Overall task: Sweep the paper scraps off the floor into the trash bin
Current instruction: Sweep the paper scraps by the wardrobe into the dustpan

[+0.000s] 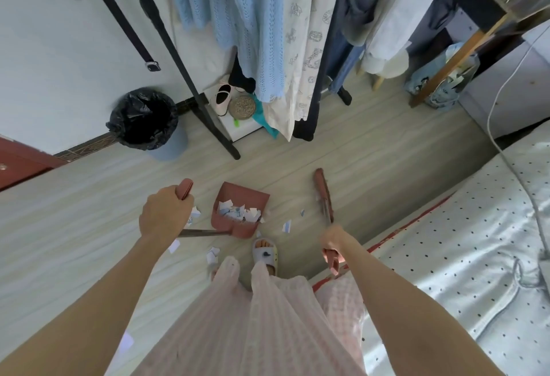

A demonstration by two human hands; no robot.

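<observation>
My left hand (165,213) grips the handle of a brownish-red dustpan (248,195) that rests on the floor in front of my feet. A heap of white and blue paper scraps (238,212) lies in its pan. My right hand (334,241) holds the handle of a matching broom (323,194), whose head is to the right of the dustpan. Loose scraps (287,226) lie on the floor between the two, and others lie under my left hand and near my slipper (266,253). The trash bin (147,121), lined with a black bag, stands at the far left by the wall.
A black clothes rack (208,113) hung with garments stands behind the dustpan, with shoes and a white box at its base. A bed with a dotted cover (461,241) runs along the right. A dark red cabinet (20,161) sits at the left edge.
</observation>
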